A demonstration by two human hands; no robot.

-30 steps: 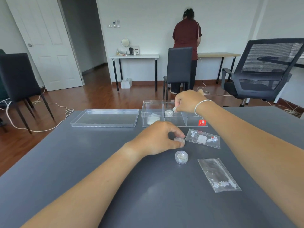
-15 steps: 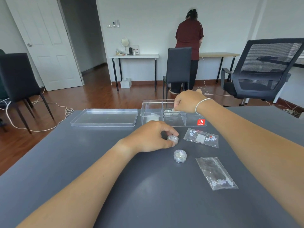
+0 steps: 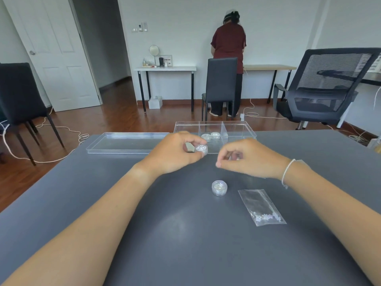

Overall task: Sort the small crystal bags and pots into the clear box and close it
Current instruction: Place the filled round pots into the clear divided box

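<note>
L hand [image 3: 175,155] grip pinching pot [image 3: 201,149], lifted off surface [image 3: 185,234], just short of box [image 3: 215,133]. R hand [image 3: 245,159] fingers curled, half spread, holding nothing visible. Mid compartment already has 2 pots. To do well: keep pot level, clear near wall, drop in w/ other pots. 2nd pot [image 3: 219,187] and bag [image 3: 261,206] left on surface; lid [image 3: 125,142] beside box, off.

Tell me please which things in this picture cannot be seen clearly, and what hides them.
- Head view: the second bag is almost fully covered by the right hand, which is blurred; whether it grips the bag is unclear.
- Head view: the box has its front wall and left compartment floor behind both hands.
- Head view: the pot in the left hand is partly wrapped by fingers.
- Head view: crystals in the near bag are too small to count.
</note>
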